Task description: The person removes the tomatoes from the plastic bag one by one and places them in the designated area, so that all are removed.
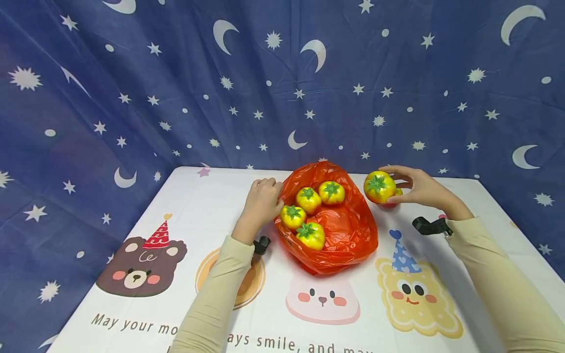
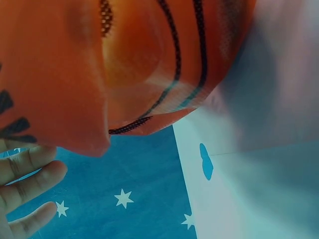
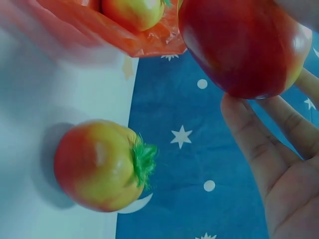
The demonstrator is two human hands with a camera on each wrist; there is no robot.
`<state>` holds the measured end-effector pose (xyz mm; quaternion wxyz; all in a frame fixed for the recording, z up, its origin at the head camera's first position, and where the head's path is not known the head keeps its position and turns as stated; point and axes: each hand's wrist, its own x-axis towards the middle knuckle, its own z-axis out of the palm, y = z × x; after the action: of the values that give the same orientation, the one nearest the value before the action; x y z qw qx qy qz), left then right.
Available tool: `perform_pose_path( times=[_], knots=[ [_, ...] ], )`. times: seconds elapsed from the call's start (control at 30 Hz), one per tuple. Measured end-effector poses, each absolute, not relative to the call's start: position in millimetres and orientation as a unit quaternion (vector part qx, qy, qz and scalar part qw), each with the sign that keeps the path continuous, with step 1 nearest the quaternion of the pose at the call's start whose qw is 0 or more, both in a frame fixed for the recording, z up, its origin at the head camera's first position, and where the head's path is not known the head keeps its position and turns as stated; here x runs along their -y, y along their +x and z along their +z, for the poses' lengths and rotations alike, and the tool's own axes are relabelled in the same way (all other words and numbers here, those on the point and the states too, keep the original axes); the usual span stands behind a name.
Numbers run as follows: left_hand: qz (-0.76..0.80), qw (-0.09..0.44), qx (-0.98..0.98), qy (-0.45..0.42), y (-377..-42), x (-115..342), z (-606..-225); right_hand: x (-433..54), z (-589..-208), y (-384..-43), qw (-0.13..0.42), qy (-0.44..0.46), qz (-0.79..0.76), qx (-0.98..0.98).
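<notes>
A red plastic bag (image 1: 344, 230) stands with its mouth spread wide, and several yellow-and-red tomatoes (image 1: 312, 236) with green leafy tops lie in its left and back parts. At the bag's left rim my left hand (image 1: 263, 201) holds the plastic; the left wrist view shows some of its fingers (image 2: 35, 179) below the bag's edge, the rest hidden. To the right of the bag, my right hand (image 1: 419, 189) grips a tomato (image 1: 378, 186) between thumb and fingers, raised off the table. Below it another tomato (image 3: 99, 164) sits on the table, mostly hidden in the head view.
The white table cover (image 1: 145, 314) carries printed cartoon figures and lettering. A dark blue curtain (image 1: 282, 88) with moons and stars hangs along the table's back edge. Black straps (image 1: 430, 226) are worn at the wrists.
</notes>
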<state>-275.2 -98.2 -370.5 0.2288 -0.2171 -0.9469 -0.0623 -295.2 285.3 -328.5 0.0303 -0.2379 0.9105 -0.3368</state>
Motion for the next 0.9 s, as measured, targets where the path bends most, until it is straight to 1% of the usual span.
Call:
perform_pose_path(
  times=[0.3, 0.9],
  knots=[
    [-0.059, 0.236, 0.945, -0.220, -276, 98, -372, -294, -325, -296, 0.017, -0.225, -0.328, -0.917],
    [-0.062, 0.227, 0.947, -0.220, -276, 96, -373, -308, -325, -297, 0.024, -0.206, -0.330, -0.921]
  ],
)
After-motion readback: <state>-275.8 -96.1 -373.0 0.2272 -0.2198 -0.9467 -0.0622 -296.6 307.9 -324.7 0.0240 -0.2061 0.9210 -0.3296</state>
